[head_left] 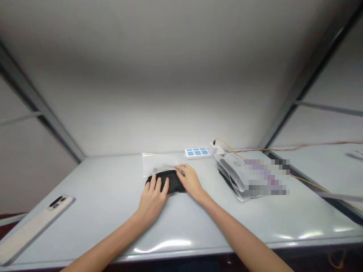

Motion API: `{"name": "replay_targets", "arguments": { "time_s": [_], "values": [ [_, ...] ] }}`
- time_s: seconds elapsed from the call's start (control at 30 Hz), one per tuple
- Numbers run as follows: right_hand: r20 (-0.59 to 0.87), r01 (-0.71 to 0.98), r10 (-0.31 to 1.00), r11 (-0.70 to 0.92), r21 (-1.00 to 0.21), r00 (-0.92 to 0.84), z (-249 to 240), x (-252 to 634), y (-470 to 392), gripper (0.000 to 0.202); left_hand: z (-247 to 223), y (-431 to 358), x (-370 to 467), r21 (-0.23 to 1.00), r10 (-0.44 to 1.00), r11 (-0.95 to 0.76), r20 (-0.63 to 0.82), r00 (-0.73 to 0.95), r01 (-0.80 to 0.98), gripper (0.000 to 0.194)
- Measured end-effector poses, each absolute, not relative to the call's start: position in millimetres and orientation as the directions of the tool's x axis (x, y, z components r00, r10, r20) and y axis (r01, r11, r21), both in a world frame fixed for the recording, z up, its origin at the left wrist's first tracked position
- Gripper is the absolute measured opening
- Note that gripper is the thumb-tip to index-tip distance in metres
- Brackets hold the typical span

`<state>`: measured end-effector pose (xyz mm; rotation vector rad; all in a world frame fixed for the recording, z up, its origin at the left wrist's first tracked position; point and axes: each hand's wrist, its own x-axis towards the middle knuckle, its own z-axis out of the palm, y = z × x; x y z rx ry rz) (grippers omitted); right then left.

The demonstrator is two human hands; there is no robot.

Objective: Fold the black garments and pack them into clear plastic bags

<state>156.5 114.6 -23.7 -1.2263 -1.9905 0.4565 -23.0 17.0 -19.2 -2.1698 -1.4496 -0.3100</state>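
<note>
A folded black item, which looks like cloth (174, 184), lies in the middle of the table, its far part under the edge of a frosted plastic bag (159, 162). The bag lies flat behind it, its near edge raised a little over the black cloth. My left hand (153, 198) rests on the cloth with its fingers spread. At the right corner of the bag's near edge, my right hand (190, 182) has thumb and fingers closed on the plastic. Part of the cloth is hidden by the hands and the bag.
Several filled plastic bags (235, 175) are stacked at the right, partly blurred out. A white power strip (198, 152) with a plugged-in adapter and yellow cable stands by the back wall. A phone (36, 226) lies at the left edge. Metal posts frame the table (107, 211).
</note>
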Motion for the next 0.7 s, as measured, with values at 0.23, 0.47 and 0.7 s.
{"name": "replay_targets", "arguments": {
  "time_s": [0.23,0.47,0.7],
  "values": [
    [0.385,0.644,0.844,0.535,-0.547,-0.374,-20.4,158.0,112.1,0.035,-2.0,35.0,-18.6,-0.225,0.751,-0.429,0.449,0.483,0.875,0.055],
    [0.347,0.657,0.811,0.585,-0.476,-0.471,-13.4,166.9,117.1,0.038,-4.4,60.9,-28.9,-0.177,0.890,-0.343,0.253,0.379,0.923,0.066],
    [0.398,0.628,0.794,0.608,-0.486,-0.460,-8.8,173.2,119.0,0.035,-3.5,59.1,-13.1,0.022,0.934,-0.196,0.308,0.180,0.980,0.045]
  ]
}}
